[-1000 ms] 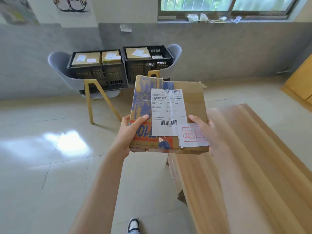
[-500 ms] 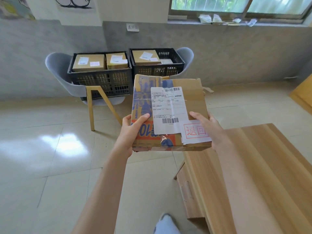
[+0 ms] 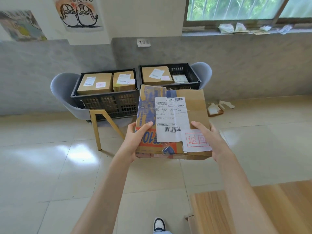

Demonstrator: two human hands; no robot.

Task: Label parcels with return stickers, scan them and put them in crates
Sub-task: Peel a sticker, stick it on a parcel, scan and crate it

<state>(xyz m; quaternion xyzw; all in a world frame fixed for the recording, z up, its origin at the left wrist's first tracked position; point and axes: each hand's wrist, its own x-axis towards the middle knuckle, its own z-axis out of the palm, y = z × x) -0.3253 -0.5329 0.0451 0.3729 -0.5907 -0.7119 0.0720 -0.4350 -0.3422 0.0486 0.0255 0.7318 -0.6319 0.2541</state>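
Note:
I carry a flat cardboard parcel (image 3: pixel 190 102) in front of me, level with the floor. It bears a white shipping label (image 3: pixel 171 119) and a white return sticker with red characters (image 3: pixel 196 140) at its near right corner. My left hand (image 3: pixel 135 139) grips the parcel's left edge, thumb on top. My right hand (image 3: pixel 208 137) grips the right edge, thumb on top beside the sticker. Ahead stand two black crates: the left crate (image 3: pixel 108 105) holds two labelled boxes, the right crate (image 3: pixel 189 71) holds a labelled box and a smaller packet.
Both crates rest on grey chairs (image 3: pixel 62 92) with wooden legs against the grey wall. A wooden table (image 3: pixel 219 210) is at lower right. Cardboard scraps (image 3: pixel 215 109) lie on the tiled floor right of the crates. My shoe (image 3: pixel 158 224) shows at the bottom.
I have walked away from the wooden table toward the crates with the parcel; the crates look closer and the table has slid to the lower right. Both hands keep their grip.

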